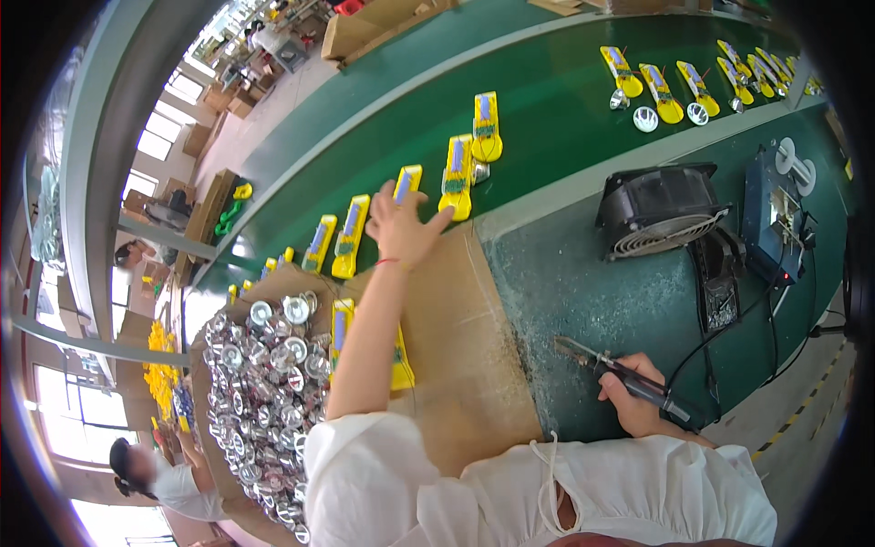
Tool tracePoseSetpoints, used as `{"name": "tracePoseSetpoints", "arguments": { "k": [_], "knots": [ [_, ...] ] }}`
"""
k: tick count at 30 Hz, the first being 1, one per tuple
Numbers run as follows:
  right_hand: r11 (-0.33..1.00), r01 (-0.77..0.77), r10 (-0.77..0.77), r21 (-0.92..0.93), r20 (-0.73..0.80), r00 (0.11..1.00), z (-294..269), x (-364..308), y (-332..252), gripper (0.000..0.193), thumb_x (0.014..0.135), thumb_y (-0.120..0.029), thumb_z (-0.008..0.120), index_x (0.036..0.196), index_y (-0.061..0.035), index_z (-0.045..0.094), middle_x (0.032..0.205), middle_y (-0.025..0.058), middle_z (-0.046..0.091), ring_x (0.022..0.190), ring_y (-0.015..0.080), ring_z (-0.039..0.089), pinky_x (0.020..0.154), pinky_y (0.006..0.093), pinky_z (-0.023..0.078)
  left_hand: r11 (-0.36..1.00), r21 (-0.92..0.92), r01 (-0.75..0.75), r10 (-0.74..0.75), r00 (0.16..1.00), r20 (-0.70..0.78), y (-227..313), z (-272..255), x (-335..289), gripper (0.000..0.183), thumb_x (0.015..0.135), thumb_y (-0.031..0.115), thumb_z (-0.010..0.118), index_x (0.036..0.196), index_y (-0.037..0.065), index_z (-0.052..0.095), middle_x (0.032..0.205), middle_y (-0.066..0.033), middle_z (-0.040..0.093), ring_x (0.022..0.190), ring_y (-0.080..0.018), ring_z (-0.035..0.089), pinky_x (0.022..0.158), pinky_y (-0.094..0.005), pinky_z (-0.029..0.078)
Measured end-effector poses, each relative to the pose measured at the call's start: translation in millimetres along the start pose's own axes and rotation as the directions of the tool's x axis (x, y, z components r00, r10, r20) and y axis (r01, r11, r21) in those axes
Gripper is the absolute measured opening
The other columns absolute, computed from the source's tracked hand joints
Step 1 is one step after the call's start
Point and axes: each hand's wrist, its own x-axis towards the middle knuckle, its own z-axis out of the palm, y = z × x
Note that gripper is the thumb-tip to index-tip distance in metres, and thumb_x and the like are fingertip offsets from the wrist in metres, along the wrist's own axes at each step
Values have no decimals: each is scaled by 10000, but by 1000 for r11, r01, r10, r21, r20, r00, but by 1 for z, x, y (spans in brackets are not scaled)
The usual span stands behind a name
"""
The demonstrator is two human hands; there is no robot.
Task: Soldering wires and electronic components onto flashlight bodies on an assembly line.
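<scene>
My left hand stretches forward over the green conveyor belt, fingers spread. It reaches the near end of a yellow plastic housing with a blue-violet cell and seems to touch it; its fingers partly cover that piece. Just to the right lies a similar yellow housing with a green circuit board. Over the green work mat, my right hand is closed round the dark handle of a soldering iron, its tip pointing left. My left forearm partly hides more yellow housings on the cardboard.
Shiny reflector cups are heaped at the left. A black fan and a blue solder-wire feeder with a spool stand at the right. More housings line the belt. Other people sit at the far left.
</scene>
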Motion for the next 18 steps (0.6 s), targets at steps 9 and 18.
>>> {"name": "tracePoseSetpoints", "arguments": {
  "k": [9,18],
  "knots": [
    [999,-37,37,11,-26,999,-4,-1,3,134,770,-55,652,821,-7,538,641,67,627,575,98,605,535,248,483,995,-72,62,-53,992,116,-25,42,13,212,757,294,608,757,91,671,1405,-78,295,1256,-376,253,935,-571,275],
    [995,21,-16,96,-50,999,1,4,0,109,796,-48,613,800,4,517,638,58,586,554,100,564,516,243,452,983,-118,-144,135,988,-77,12,-29,-97,148,728,145,598,709,4,639,1242,-198,444,1013,-395,455,886,-439,377]
  ]
}}
